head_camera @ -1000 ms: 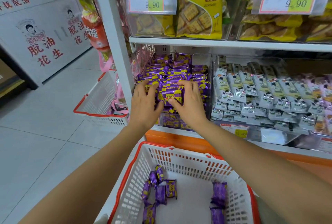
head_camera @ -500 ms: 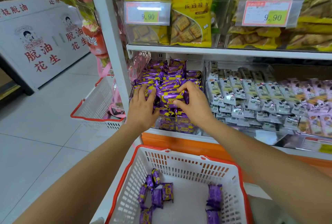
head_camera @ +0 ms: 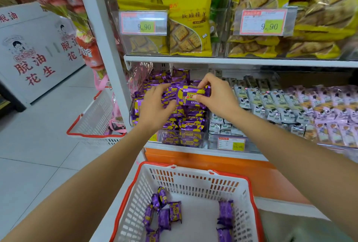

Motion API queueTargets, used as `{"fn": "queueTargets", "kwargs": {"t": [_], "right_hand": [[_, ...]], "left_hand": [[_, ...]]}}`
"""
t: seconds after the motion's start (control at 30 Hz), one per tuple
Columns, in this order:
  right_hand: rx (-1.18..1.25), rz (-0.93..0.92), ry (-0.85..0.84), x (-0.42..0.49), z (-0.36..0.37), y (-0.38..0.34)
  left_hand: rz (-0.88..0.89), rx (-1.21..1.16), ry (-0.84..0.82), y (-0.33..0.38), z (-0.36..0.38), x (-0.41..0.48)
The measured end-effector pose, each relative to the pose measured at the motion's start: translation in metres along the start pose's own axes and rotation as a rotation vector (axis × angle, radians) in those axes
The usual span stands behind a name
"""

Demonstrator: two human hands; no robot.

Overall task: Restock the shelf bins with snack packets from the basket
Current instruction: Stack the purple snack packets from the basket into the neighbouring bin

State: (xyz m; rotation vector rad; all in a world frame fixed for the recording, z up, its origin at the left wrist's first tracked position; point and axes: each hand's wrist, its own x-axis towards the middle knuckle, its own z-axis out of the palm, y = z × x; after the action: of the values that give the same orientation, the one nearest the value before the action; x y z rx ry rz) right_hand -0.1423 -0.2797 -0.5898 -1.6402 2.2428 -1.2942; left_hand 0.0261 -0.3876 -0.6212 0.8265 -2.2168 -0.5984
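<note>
The right grip [head_camera: 215,96] pinches a purple snack packet [head_camera: 193,95] by its right end, thumb below and fingers curled over the top, holding it just above the heaped clear bin [head_camera: 182,139] at the shelf's left end. The left grip [head_camera: 155,104] lies wide, fingers straight on the heap, beside the packet's left end. More purple packets [head_camera: 164,212] lie in the basket [head_camera: 193,172] below the shelf's front edge.

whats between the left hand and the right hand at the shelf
Head view: a purple snack packet, pinched at its right end by the right hand, its left end at the left hand.
</note>
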Motion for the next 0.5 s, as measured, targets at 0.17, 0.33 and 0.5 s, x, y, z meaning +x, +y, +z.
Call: {"fn": "queueTargets", "kwargs": {"t": [0.17,0.33,0.5], "right_hand": [[0.024,-0.014,-0.005,-0.001,0.001,0.006],[-0.217,-0.119,-0.028,0.008,-0.017,0.011],[-0.515,-0.059,-0.252,0.014,-0.018,0.032]], "left_hand": [[-0.088,-0.198,-0.158,0.014,0.013,0.018],[-0.157,-0.287,-0.110,0.017,0.023,0.040],[-0.162,-0.208,-0.112,0.013,0.032,0.055]]}}
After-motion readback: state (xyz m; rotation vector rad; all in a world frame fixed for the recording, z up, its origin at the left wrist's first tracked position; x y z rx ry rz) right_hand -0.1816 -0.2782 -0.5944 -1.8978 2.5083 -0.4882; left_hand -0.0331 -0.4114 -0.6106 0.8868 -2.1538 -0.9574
